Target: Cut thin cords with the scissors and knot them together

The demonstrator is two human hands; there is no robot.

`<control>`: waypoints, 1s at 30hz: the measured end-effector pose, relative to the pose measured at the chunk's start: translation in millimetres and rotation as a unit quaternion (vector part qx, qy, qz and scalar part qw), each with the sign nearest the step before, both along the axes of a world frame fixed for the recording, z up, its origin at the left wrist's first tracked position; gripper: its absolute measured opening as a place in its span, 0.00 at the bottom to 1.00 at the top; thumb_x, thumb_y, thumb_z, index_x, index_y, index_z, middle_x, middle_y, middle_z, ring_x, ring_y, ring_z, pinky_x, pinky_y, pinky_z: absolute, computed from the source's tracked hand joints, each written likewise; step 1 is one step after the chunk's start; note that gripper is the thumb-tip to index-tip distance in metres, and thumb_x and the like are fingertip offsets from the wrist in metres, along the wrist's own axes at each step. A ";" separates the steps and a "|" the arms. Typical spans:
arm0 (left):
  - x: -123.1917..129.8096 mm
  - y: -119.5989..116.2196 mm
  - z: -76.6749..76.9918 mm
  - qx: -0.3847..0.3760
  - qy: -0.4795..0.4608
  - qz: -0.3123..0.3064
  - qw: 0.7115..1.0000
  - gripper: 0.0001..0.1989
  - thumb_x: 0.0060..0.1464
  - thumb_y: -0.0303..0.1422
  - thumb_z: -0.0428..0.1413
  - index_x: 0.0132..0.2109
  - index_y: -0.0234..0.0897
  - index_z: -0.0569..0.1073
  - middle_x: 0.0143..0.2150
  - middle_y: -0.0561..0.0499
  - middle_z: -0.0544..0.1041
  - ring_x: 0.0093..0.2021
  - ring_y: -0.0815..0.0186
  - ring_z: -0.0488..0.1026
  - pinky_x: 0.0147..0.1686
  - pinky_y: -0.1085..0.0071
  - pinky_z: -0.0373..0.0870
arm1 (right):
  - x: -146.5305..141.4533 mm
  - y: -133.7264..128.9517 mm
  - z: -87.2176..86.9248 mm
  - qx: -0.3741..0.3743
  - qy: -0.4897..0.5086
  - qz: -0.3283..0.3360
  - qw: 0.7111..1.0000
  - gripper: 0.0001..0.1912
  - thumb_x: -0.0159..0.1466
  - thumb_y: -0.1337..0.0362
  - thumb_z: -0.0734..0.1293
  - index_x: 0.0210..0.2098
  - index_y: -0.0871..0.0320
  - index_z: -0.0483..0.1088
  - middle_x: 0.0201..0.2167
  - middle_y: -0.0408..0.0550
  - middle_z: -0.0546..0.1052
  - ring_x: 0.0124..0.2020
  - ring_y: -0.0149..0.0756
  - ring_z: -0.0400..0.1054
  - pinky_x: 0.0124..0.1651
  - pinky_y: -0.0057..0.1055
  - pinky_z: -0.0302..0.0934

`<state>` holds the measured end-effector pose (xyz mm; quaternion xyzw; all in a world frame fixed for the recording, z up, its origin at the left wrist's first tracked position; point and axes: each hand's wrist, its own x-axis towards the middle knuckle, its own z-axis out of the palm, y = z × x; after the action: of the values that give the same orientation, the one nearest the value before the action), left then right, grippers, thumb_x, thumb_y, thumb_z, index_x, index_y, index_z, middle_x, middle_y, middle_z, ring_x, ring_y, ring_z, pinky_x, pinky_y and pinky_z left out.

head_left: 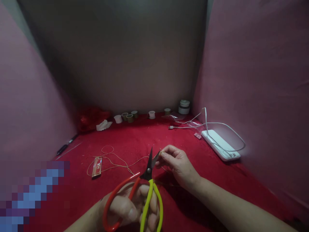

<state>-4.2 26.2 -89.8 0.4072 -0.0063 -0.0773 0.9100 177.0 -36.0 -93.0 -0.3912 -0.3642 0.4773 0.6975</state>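
Gripping the scissors (149, 170) by their red and yellow coated loops, your left hand (125, 206) holds them above the red, fabric-like worktop (145, 135), blades parted. Expect rigid, fairly light metal. Your right hand (180, 162) pinches a small pale piece (160, 154) beside the blade tip; treat it as easily dropped. Take the thin, limp thread (138, 159) near its end; its loops probably tangle.

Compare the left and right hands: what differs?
The left hand holds the scissors; the right hand pinches a tan piece, too small to identify. The left hand is nearer the camera; the right hand is farther forward, beside the open blades. Both are bare.
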 end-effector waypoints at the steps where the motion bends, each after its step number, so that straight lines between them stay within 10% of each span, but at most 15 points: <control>1: 0.8 -0.5 1.4 -0.001 -0.004 -0.001 1.000 0.18 0.38 0.26 0.53 0.41 0.29 0.70 0.36 0.42 0.74 0.34 0.61 0.74 0.33 0.69 0.67 | 0.2 0.0 0.1 0.001 -0.002 0.001 1.000 0.09 0.57 0.62 0.65 0.28 0.62 0.65 0.26 0.47 0.72 0.26 0.31 0.69 0.35 0.32 0.63; 30: 4.2 -3.3 -2.9 0.086 -0.002 0.189 0.978 0.09 0.54 0.33 0.50 0.29 0.30 0.65 0.15 0.53 0.65 0.13 0.73 0.63 0.14 0.80 0.62 | -4.5 -2.5 2.8 -0.071 -0.019 -0.007 0.997 0.08 0.54 0.63 0.66 0.24 0.61 0.63 0.13 0.37 0.63 0.14 0.21 0.48 0.18 0.21 0.40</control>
<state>0.0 22.9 -92.7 0.4775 0.0757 0.0965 0.8700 172.5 -38.5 -90.2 -0.4517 -0.3397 0.4892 0.6643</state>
